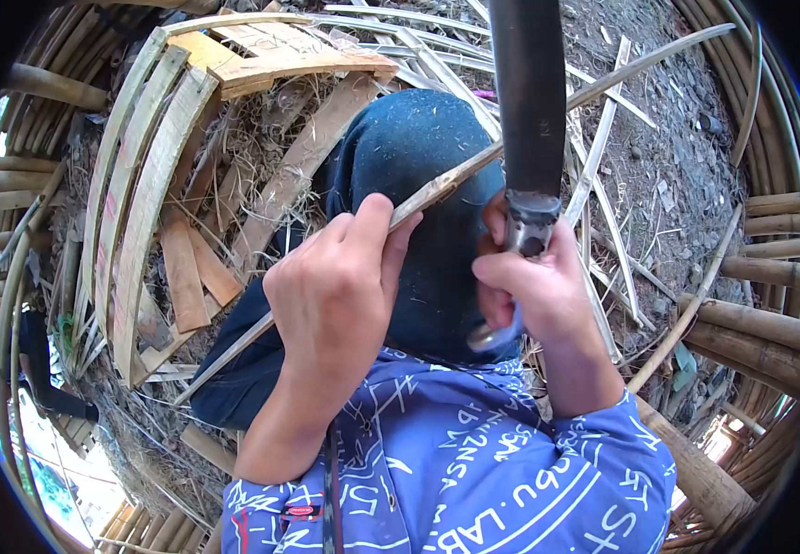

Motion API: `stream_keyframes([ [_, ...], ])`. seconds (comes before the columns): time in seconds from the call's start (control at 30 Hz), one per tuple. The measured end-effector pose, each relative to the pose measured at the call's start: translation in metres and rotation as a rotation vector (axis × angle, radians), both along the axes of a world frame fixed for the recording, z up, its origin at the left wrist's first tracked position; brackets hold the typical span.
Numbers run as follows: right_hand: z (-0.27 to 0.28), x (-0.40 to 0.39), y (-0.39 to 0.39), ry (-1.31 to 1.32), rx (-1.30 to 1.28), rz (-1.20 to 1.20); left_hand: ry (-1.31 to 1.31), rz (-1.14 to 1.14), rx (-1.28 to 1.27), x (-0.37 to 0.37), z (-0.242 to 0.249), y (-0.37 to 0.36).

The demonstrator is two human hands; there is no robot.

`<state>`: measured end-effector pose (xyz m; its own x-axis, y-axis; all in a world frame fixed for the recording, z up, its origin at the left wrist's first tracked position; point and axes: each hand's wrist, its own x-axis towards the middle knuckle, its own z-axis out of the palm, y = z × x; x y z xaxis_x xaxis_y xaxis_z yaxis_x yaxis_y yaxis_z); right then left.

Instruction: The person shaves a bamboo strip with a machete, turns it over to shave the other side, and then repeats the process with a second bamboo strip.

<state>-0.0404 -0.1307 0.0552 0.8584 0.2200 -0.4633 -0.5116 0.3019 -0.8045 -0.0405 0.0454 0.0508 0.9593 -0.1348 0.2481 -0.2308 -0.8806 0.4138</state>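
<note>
My left hand [330, 286] is closed around a long, thin bamboo strip [451, 180]. The strip slants from beside my left thigh up to the far right. In my right hand [543, 282] is a machete [527, 92], gripped at the handle just below its metal collar. Its dark, broad blade points away from me and overlaps the strip in this view, hiding a short stretch of it. A blurred pale-blue curved piece [497, 334] shows below my right fingers. Both hands are over my dark trouser leg [418, 129], which is dusted with small shavings.
A slatted wooden frame [155, 180] and loose boards [183, 268] lie on the ground to the left. Several split bamboo strips [598, 157] are scattered ahead and to the right. Bamboo pole walls [774, 272] stand on both sides, and shavings litter the dirt.
</note>
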Motion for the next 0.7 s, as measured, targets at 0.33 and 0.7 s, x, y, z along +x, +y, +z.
stream_keyframes([
  [0.33, -0.003, -0.006, 0.01, 0.047, 0.031, 0.0, -0.009, -0.005, 0.044, 0.0, 0.002, -0.001],
  [0.7, 0.001, -0.009, 0.012, 0.107, -0.006, 0.152, -0.017, -0.011, 0.005, 0.001, -0.004, 0.004],
])
